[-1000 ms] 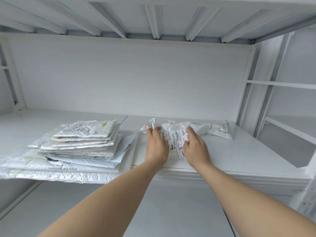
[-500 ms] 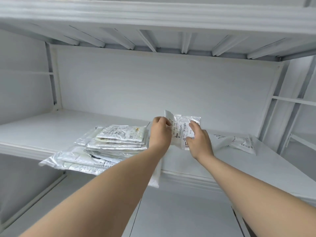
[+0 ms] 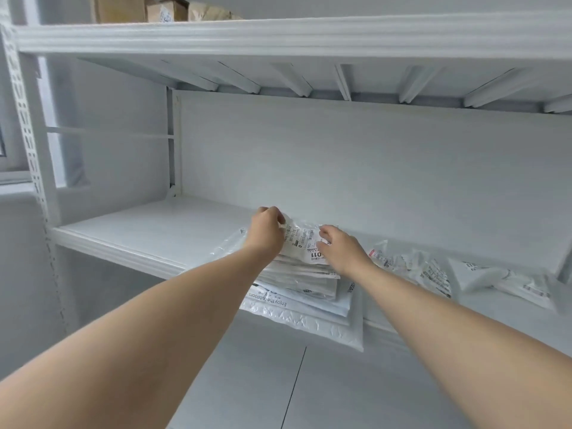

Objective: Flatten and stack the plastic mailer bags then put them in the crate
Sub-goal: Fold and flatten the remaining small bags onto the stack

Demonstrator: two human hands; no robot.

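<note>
One stack of flat mailers (image 3: 305, 294) hangs over the shelf's (image 3: 148, 226) front edge, the left hand (image 3: 266, 232) and right hand (image 3: 340, 249) each pinch an end of one labelled bag (image 3: 305, 243) on top, at least three crumpled bags (image 3: 433, 272) sit loose to the right, and there's bare shelf room left.

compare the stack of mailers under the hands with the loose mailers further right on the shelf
The stack lies flat and layered; the loose mailers are crumpled and spread side by side. The stack overhangs the front edge of the shelf; the loose mailers seem to sit fully on it. The left hand and right hand hold the stack's top mailer; nothing touches the loose mailers. Both are pale plastic with printed labels.
</note>
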